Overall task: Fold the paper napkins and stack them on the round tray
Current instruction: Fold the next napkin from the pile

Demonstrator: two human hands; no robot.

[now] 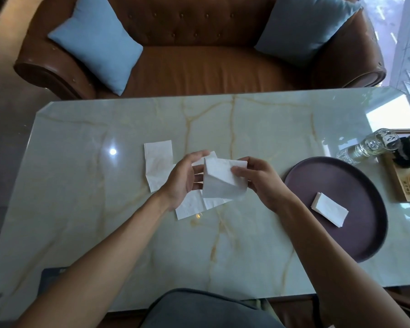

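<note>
Above the middle of the marble table point(104, 209) I hold a white paper napkin point(220, 183), partly folded. My right hand point(258, 181) pinches its right edge between thumb and fingers. My left hand point(185, 181) is at its left edge, fingers loosely curved; its grip is hard to make out. Below lie loose unfolded napkins: one at the left point(158, 162), others under the hands point(191, 207). To the right sits the round dark tray point(365, 247) with one folded napkin point(329, 209) on it.
A wooden tray point(398, 185) at the table's right edge carries glass bottles point(369, 145) and a dark object. A brown leather sofa point(199, 67) with two blue cushions stands behind the table. My lap shows at the near edge.
</note>
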